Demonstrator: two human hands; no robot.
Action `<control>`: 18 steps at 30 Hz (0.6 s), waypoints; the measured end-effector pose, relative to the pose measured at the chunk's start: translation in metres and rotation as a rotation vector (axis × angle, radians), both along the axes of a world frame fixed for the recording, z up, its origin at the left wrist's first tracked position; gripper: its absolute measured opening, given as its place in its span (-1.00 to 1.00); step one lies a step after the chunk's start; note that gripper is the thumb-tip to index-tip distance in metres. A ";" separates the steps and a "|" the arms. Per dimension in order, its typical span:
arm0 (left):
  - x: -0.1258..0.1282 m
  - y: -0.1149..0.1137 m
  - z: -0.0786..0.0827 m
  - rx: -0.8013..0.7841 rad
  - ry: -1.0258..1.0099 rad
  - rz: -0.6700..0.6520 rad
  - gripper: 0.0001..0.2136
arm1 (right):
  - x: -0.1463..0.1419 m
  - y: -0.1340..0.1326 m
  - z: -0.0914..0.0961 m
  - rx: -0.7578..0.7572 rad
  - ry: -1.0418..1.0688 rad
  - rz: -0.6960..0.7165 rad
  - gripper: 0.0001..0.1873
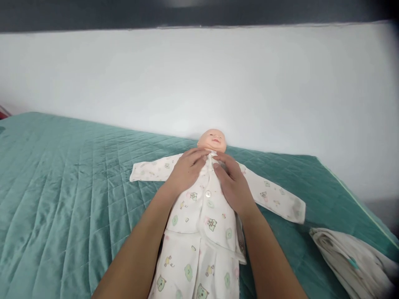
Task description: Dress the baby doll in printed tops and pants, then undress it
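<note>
A baby doll [212, 139] lies on its back on the green quilted cover, its head toward the wall. It is dressed in a white baby shirt [190, 207] with small animal prints and white baby pants [183, 265] in the same print. At the shirt's collar, just below the doll's chin, my left hand [188, 168] grips the cloth from the left. Opposite it, my right hand [232, 182] has its thumb and fingers closed on the collar's right side. The fingertips partly cover the collar. Lower on the front, a button [208, 194] shows.
Both shirt sleeves spread outward on the quilted cover [68, 187]. A folded whitish cloth [352, 257] lies at the lower right. Behind the doll rises a white wall [199, 83] with a dark band above it. The cover's edge runs down the right side.
</note>
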State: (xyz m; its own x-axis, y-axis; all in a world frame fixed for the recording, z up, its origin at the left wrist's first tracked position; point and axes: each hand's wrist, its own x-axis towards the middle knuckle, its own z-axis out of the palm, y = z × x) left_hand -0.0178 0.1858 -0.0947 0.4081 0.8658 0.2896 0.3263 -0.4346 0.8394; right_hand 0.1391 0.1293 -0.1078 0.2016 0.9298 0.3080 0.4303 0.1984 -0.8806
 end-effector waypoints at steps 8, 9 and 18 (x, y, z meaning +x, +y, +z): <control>0.000 0.000 -0.001 -0.009 0.017 0.014 -0.66 | 0.001 0.000 -0.001 0.003 -0.010 0.010 -0.75; 0.000 0.000 -0.001 -0.010 0.016 0.010 -0.66 | 0.001 0.000 0.000 0.005 -0.014 0.012 -0.75; -0.001 -0.002 0.001 -0.002 0.034 -0.012 -0.63 | 0.002 -0.002 0.006 -0.065 -0.074 0.013 -0.68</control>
State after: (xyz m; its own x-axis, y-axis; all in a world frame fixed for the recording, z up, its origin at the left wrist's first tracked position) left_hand -0.0192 0.1838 -0.0934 0.4278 0.8614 0.2738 0.3497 -0.4371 0.8287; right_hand 0.1407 0.1274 -0.1021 0.1680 0.9507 0.2608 0.4925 0.1482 -0.8576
